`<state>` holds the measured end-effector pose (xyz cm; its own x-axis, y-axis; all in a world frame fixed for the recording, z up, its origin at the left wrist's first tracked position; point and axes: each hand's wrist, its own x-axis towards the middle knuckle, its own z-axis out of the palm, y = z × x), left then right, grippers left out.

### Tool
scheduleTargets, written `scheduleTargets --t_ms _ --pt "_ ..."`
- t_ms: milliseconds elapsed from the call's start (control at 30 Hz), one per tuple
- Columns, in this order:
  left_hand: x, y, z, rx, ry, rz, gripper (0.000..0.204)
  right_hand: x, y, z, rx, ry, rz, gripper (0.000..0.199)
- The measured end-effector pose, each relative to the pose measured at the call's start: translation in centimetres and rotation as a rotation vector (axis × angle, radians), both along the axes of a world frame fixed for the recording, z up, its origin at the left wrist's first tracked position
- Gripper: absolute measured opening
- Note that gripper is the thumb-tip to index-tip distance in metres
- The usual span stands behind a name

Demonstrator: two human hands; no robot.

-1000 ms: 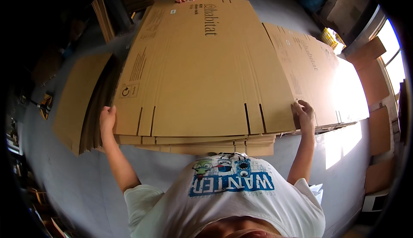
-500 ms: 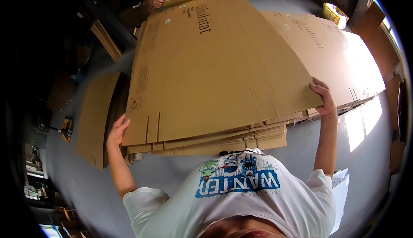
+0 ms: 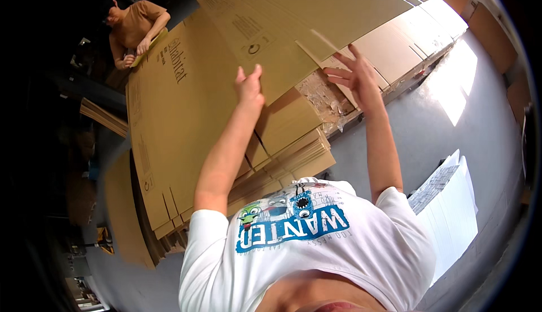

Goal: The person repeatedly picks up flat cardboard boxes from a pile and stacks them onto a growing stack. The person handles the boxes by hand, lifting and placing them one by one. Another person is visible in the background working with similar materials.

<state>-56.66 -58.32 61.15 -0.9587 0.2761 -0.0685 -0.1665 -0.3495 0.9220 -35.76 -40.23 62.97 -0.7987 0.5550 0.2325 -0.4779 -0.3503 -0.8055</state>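
A large flat brown cardboard sheet [image 3: 299, 13] with printed panels lies across the stack on the right, overlapping its neighbour. At its near left corner is my left hand [image 3: 250, 91], thumb and a finger pointing up and apart, gripping nothing I can see. Just off the sheet's near edge, my right hand [image 3: 357, 80] hovers with its fingers spread and nothing in it. Another printed cardboard sheet [image 3: 192, 109] tops the stack on the left, below my left forearm. Several layered sheets [image 3: 307, 154] show their edges between my arms.
Across the stack, a co-worker [image 3: 138, 30] in a brown shirt leans over a yellowish piece. More cardboard [image 3: 121, 199] stands at the left. White sheets [image 3: 446, 216] lie on the grey floor [image 3: 401, 143] at my right, and sunlight falls beyond the pale right stack [image 3: 395, 44].
The sheet I held by both sides has moved right onto the other stack. Both hands have let go, the left now near its corner. My view has turned rightward.
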Motion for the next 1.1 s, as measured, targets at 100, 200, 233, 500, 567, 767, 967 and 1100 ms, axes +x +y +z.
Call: scheduleTargets --t_ms 100,200,233,500,567,767,967,1100 --pt "3.8 11.5 -1.1 -0.012 0.054 0.025 0.055 -3.1 1.2 -0.9 -0.027 -0.213 -0.233 0.041" --pt "5.5 15.9 -2.2 -0.250 -0.111 -0.266 0.031 -5.3 7.5 -7.2 -0.075 -0.241 -0.510 0.035" --pt "6.1 16.2 -2.1 -0.382 -0.224 -0.493 0.028 -5.3 9.8 -9.6 -0.060 -0.269 -0.525 0.032" --pt "7.4 1.7 2.0 -0.397 0.482 -0.440 0.034 -3.1 16.9 -23.4 -0.090 -0.918 -0.456 0.046" --pt "6.7 -5.5 2.6 -0.559 0.622 -0.238 0.032 -3.3 16.4 -25.1 -0.070 -0.979 -0.484 0.049" --pt "2.4 -31.1 1.8 -1.555 0.667 0.528 0.039 -1.4 18.7 -26.2 0.488 -1.196 -0.514 0.055" --pt "5.3 -46.7 0.6 -2.100 -0.072 0.791 0.055 -0.6 4.1 -10.1 0.909 -0.855 -0.308 0.049" --pt "5.5 -49.1 -1.4 -2.128 0.134 0.913 0.061 -2.0 -8.5 -0.9 1.101 -0.846 -0.049 0.047"
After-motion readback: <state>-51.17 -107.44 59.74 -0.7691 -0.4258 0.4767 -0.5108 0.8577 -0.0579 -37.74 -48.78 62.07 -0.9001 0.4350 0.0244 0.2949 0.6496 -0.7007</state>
